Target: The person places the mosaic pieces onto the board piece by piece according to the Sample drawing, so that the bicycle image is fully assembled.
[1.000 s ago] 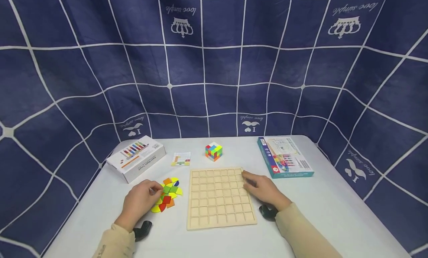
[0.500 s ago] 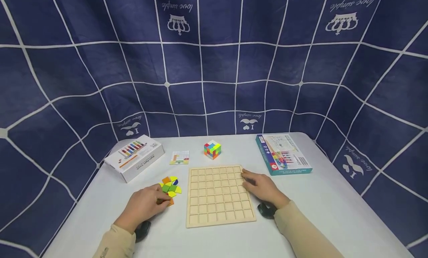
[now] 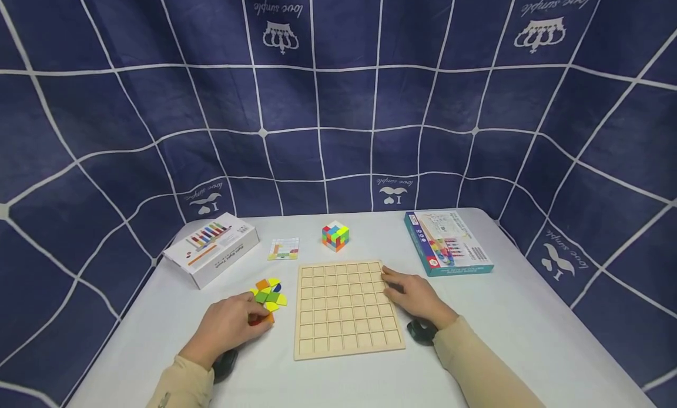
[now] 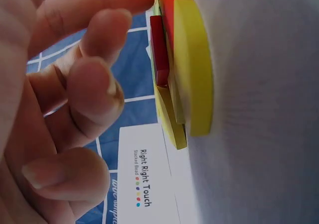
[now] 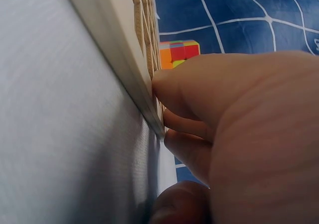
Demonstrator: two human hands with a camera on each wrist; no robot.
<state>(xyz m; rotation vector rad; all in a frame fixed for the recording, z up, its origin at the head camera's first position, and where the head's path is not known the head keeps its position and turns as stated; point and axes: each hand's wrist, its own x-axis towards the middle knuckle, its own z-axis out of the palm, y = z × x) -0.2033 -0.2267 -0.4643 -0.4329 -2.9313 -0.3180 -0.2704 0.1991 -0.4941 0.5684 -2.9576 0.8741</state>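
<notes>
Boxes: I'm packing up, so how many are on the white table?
2: a white rectangular cardboard box at back left, and a flat teal-edged rectangular box at back right.

I have a white table (image 3: pixel 328 387) before me, and the board (image 3: pixel 349 308), a pale wooden grid, lies flat on it straight ahead of me. Just to the left of that I see the pieces (image 3: pixel 272 297), a loose cluster of yellow, green, orange, red and blue, some overlapping others. Farther from me, the card (image 3: pixel 283 248) lies flat behind the pieces, the cube (image 3: pixel 335 236) sits beyond the board, and the white box (image 3: pixel 214 249) lies slantwise at the far left, the teal box (image 3: pixel 449 243) at the far right.
</notes>
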